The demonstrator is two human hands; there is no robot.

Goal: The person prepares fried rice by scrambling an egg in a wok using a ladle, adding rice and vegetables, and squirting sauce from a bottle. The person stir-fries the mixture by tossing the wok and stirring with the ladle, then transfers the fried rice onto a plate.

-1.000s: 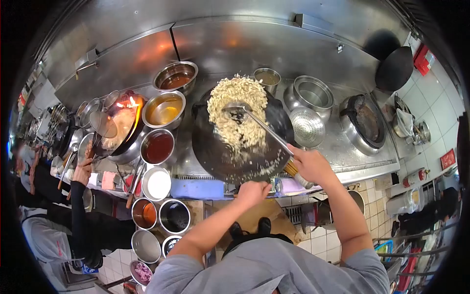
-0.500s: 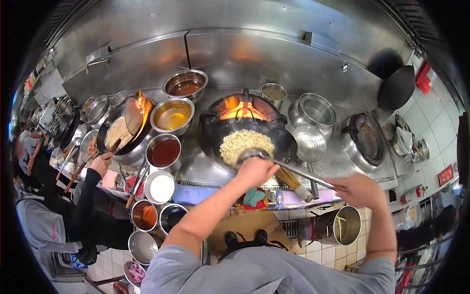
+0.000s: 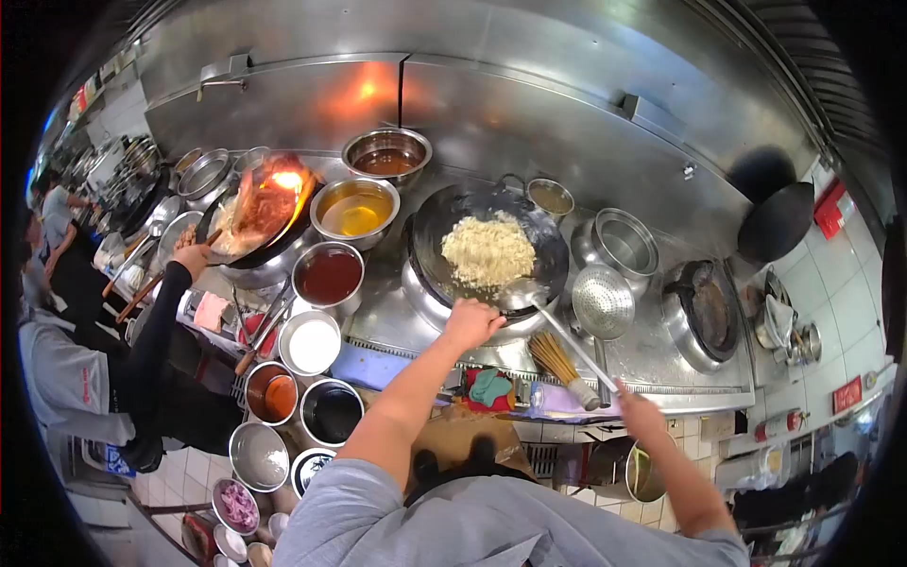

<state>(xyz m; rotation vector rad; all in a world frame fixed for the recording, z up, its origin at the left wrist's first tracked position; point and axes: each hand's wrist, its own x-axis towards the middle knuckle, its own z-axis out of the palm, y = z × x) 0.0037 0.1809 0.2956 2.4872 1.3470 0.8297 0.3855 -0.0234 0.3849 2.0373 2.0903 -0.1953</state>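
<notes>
My left hand (image 3: 472, 323) is closed at the near rim of a black wok (image 3: 432, 244); the exact grip is hidden by the fingers. In the wok lies a mound of pale yellow, grainy food (image 3: 488, 250) that looks like fried rice. My right hand (image 3: 642, 416), slightly blurred, is wrapped round the far end of a long-handled ladle (image 3: 576, 346). The ladle's bowl rests inside the wok's near right side, just below the food. The wok sits over the burner, which it covers.
Left of the wok stand bowls of amber liquid (image 3: 355, 210), dark red sauce (image 3: 328, 276) and white contents (image 3: 310, 342). A strainer (image 3: 603, 300) and bamboo brush (image 3: 561, 367) lie to the right. At far left, a co-worker's hand (image 3: 192, 261) works at a flaming wok (image 3: 269, 213).
The wok has gone from tilted towards me, with burner flames showing behind, to sitting back over the burner. The ladle has shifted to the food's lower right. Fire flares in the co-worker's wok.
</notes>
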